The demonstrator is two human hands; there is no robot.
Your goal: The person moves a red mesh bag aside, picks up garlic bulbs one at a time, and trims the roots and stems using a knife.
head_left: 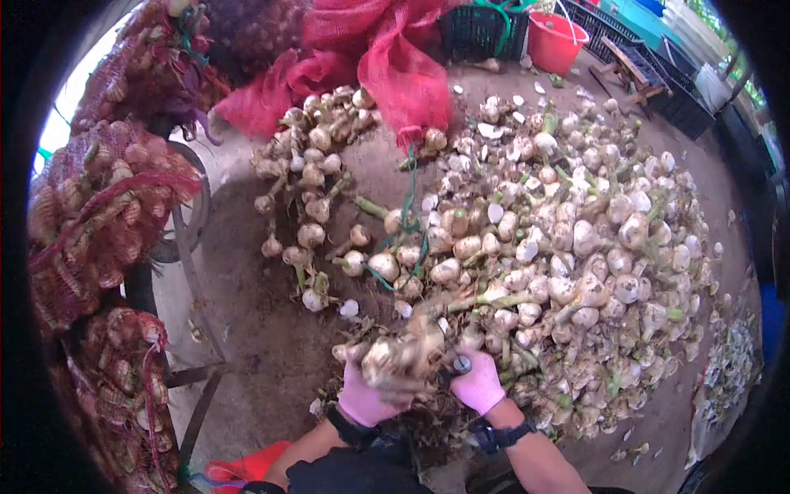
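Observation:
My left hand (368,398), in a pink glove, is closed round a bunch of garlic bulbs (403,354) with stalks, partly smeared by motion. Beside it, my right hand (479,385), also pink-gloved, is closed on a dark-handled tool (462,364) whose round end points up; the rest of the tool is hidden. A large heap of garlic (584,288) with short cut stalks spreads from right by my hands to the far right. More loose garlic bulbs (311,235) lie ahead on the left side of the floor.
Red mesh sacks full of garlic (107,214) are stacked along the left by a metal frame (193,272). Ahead lies a loose red mesh bag (407,70) with green twine (411,198). A red bucket (555,45), dark crates (484,33) and a small wooden stool (634,74) stand at the back.

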